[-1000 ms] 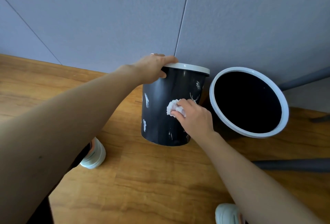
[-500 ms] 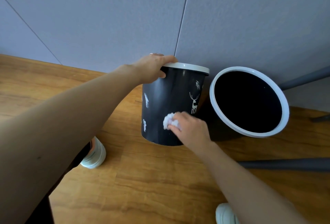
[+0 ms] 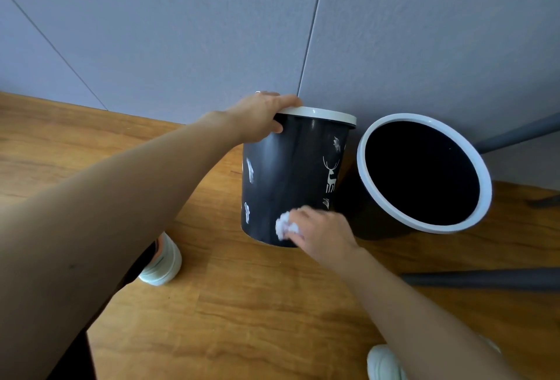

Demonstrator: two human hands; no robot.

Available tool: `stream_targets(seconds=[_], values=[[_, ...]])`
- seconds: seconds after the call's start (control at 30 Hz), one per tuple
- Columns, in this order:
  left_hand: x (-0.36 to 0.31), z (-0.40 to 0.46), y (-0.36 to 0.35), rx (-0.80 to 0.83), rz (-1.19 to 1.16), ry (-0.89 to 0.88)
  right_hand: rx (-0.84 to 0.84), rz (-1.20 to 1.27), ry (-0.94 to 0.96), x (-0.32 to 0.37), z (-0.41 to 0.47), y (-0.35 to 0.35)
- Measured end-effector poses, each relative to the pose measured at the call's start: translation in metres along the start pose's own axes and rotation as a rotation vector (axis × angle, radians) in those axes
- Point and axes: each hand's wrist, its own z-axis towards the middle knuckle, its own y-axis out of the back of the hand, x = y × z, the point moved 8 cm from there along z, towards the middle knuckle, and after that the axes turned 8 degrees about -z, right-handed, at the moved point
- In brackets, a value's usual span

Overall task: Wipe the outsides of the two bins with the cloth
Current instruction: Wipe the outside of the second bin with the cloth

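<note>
Downward travel of the right hand [image 3: 325,235] is evident: one second ago it pressed the cloth [image 3: 284,229] at mid-height on the left bin [image 3: 291,179]; it now presses the cloth against the wall just above the base. The deer print, formerly partly covered, is fully exposed.

Right grip: fingers curled round the crumpled white cloth, holding it against the dark outer wall of the left bin near its bottom edge.

Left grip: the left hand [image 3: 260,117] holds the white rim of the left bin at its upper left, fingers lying over the top edge and thumb on the outer wall. Its position matches the earlier frames.

Left bin: dark, with white printed figures and a white rim. It appears tilted, with its top leaning away from the camera. It stands on the wooden floor [image 3: 242,319] close to the grey wall [image 3: 181,31].

Right bin [image 3: 368,213]: dark, white-rimmed, mouth open toward the camera, standing just beside the left bin on its right.

Two pale shoes [image 3: 162,267] are visible on the floor, one at lower left and one at the bottom edge. Grey furniture legs [image 3: 485,279] lie at the right.
</note>
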Motion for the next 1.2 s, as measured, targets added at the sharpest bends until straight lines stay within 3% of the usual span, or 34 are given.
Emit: stream_targets(seconds=[0.1,0.2,0.27,0.37,0.43,0.6,0.93,1.2], values=[[0.000,-0.001,0.000,-0.005,0.005,-0.006,-0.189,-0.008,-0.192,-0.029,0.030,0.034],[-0.001,-0.002,0.001,-0.005,-0.004,-0.006,-0.250,-0.018,-0.237,-0.035,0.042,0.046],[-0.001,-0.002,0.003,-0.002,-0.009,0.002,-0.196,0.021,-0.184,-0.028,0.035,0.038],[-0.003,-0.002,0.004,0.005,-0.002,0.005,0.070,0.100,-0.056,-0.010,0.010,0.004],[-0.006,-0.003,0.004,0.002,0.005,0.003,0.132,0.145,-0.045,-0.006,-0.001,-0.005],[-0.016,-0.007,0.004,-0.042,0.006,0.033,0.050,0.251,-0.093,-0.011,0.002,0.004],[-0.019,-0.010,-0.006,0.070,0.038,0.045,0.011,0.304,-0.121,-0.030,-0.008,0.004],[-0.014,-0.014,0.005,0.006,-0.038,0.029,-0.004,0.358,-0.133,-0.032,-0.005,0.007]])
